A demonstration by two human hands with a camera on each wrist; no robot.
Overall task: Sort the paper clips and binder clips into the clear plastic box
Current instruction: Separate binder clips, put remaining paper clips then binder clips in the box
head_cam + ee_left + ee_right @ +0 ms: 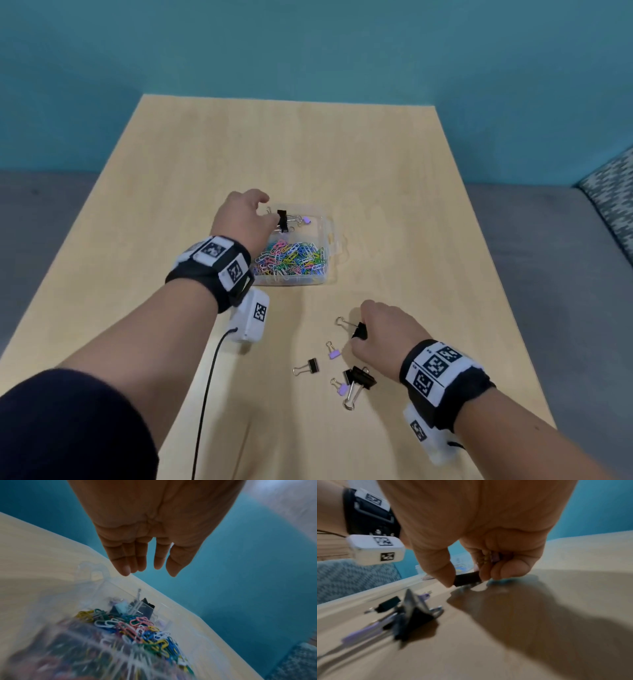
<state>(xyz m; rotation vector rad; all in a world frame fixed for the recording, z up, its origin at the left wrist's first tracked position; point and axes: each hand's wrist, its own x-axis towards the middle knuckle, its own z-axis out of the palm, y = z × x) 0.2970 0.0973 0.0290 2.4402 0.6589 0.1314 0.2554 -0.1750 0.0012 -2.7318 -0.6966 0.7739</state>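
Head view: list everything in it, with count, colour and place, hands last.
Table: one, light wood, fills the middle.
Box: one, clear plastic, centre of the table.
Paper clips: a heap, mixed colours, near compartment of the box.
Binder clips in box: at least one black and one purple, far compartment.
Loose binder clips: three black, two purple, on the table near the right hand.
Held clip: one, black, in the right hand's grip.
Wall: teal, behind the table.
Cushion: patterned, right edge.
Wrist bands: two, black with white tags.
Left hand: over the box, holding nothing.
Right hand: pinches the held clip.
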